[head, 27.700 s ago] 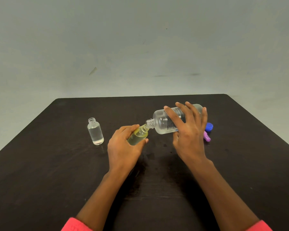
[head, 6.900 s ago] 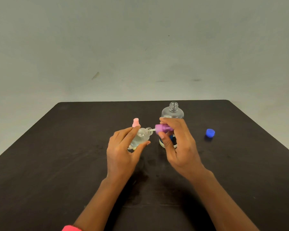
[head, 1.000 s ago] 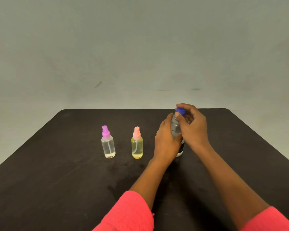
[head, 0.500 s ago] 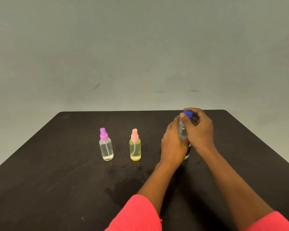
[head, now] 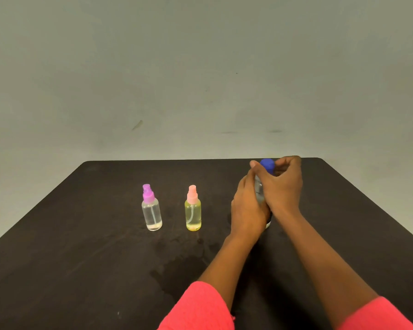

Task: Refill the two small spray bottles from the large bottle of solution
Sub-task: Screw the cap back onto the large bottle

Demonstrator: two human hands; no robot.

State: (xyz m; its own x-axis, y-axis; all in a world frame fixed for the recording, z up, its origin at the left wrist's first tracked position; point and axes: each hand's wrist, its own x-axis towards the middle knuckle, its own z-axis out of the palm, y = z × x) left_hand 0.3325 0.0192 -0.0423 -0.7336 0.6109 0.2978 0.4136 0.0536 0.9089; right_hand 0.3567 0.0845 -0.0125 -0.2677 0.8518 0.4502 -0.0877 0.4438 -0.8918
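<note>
Two small spray bottles stand upright on the dark table [head: 81,258]. The clear one with a purple spray top [head: 151,208] is on the left; the yellow one with a pink spray top [head: 193,209] is to its right. Further right stands the large clear bottle [head: 259,191], mostly hidden by both hands. My left hand [head: 247,208] wraps around its body. My right hand [head: 283,184] pinches the blue cap [head: 268,165] sitting on the bottle's neck.
A faint wet patch [head: 177,258] marks the table in front of the small bottles. The far table edge runs just behind the large bottle, with a plain grey wall beyond. Pink sleeves cover both forearms at the bottom of the view.
Both hands and the large bottle have shifted a little to the right of the small bottles. My right hand stays on the blue cap. The small bottles have not moved.
</note>
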